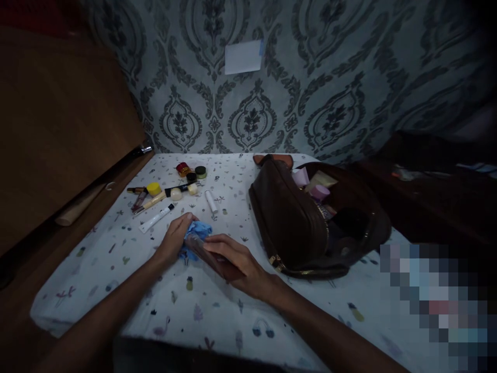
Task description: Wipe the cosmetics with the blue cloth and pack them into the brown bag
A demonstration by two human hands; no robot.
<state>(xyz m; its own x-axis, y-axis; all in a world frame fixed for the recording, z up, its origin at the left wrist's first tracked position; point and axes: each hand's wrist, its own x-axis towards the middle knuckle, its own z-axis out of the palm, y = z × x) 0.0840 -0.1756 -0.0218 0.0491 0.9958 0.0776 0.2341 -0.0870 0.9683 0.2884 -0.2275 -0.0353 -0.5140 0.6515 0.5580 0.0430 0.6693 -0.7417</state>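
My right hand (pixel 244 267) grips a long, flat brownish item (pixel 212 259) with a clear, shiny far end; its exact kind I cannot make out. A crumpled light-blue cloth (pixel 200 229) is bunched round that far end. Closed on the cloth, my left hand (pixel 176 237) presses it against the item from the left. Just beyond the hands lie a white tube with a black cap (pixel 156 218) and a small white stick-shaped container (pixel 210 201). To the right of my right hand sits a brown zippered bag (pixel 289 217), wide open.
Several small jars and brushes lie at the back left, among them a yellow-lidded jar (pixel 154 188). Lilac-capped containers (pixel 319 192) poke out of the bag. A patterned white cloth (pixel 202 311) covers the table. Wooden furniture (pixel 66 124) stands left; a papered wall (pixel 252 114) rises behind.
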